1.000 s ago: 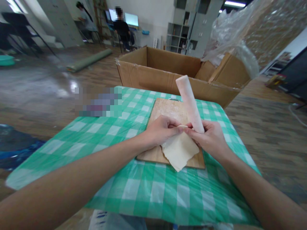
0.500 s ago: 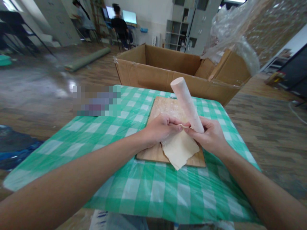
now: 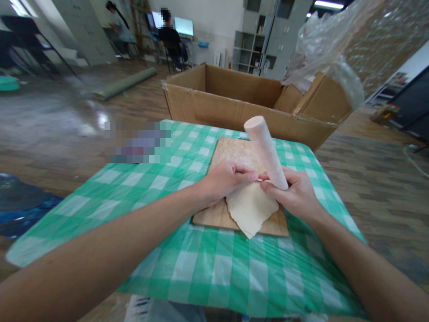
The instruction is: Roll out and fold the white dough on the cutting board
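A flat sheet of pale dough (image 3: 253,206) lies on the wooden board (image 3: 231,150), its near corner hanging just past the board's front edge. My left hand (image 3: 229,179) pinches the dough's far edge between thumb and fingers. Close beside it, my right hand (image 3: 295,190) grips the lower end of a floury rolling pin (image 3: 267,152), which stands tilted with its top leaning away to the left. The thumb and fingertips of that hand also meet at the dough's far edge. Fine contact there is partly hidden by the fingers.
A green-and-white checked cloth (image 3: 197,264) covers the table. Behind it stands a large open cardboard box (image 3: 234,100) with clear plastic wrap (image 3: 325,53) at its right. A blurred-out patch (image 3: 139,143) sits at the table's left. Two people sit farther back.
The rolling pin's top has dipped slightly and shifted right. The far edge of the dough, raised between my fingers before, now sits lower. The whole view has moved a little.
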The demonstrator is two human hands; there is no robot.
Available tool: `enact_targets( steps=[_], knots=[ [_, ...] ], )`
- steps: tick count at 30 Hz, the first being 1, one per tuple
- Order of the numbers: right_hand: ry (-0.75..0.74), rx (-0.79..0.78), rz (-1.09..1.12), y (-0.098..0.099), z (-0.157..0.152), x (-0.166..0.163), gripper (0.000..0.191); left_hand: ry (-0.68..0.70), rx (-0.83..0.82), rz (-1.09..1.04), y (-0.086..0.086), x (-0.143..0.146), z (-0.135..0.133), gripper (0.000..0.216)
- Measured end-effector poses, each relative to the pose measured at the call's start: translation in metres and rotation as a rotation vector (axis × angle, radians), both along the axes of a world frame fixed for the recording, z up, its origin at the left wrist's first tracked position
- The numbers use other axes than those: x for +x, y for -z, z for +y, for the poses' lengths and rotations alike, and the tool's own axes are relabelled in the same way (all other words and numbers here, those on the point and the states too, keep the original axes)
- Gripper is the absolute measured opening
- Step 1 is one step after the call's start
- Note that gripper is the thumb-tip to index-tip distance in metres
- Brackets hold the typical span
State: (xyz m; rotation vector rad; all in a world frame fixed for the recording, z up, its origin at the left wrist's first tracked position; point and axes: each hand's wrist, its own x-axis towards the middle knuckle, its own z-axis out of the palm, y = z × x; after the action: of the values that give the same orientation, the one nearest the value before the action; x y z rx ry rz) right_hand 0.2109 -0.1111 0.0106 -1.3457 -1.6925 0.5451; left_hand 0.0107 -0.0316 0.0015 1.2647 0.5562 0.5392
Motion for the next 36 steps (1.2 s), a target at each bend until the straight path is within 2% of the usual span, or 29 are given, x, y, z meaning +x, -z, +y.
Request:
enact_targets(
  steps=[5,10,16,22,31,36],
  knots=[
    [0.063,-0.302,0.319,0.000,0.000,-0.001,0.038,-0.105,0.145,0.120,-0.002,0.003,-0.002,0.028],
    [0.095,-0.437,0.293,-0.003,0.000,-0.003,0.043,-0.145,0.240,0.120,0.001,0.004,-0.005,0.027],
    [0.071,-0.381,0.151,0.000,0.002,0.003,0.039,-0.179,0.279,0.142,0.001,0.004,-0.007,0.035],
    [0.109,-0.279,0.067,0.006,0.005,0.006,0.038,-0.208,0.425,0.173,-0.002,0.005,-0.001,0.023],
    [0.066,-0.368,0.157,0.004,0.004,0.005,0.045,-0.240,0.358,0.155,0.002,0.003,-0.002,0.020],
    [0.057,-0.383,0.159,0.006,0.004,0.007,0.038,-0.201,0.390,0.175,0.003,0.004,-0.001,0.021]
  ],
)
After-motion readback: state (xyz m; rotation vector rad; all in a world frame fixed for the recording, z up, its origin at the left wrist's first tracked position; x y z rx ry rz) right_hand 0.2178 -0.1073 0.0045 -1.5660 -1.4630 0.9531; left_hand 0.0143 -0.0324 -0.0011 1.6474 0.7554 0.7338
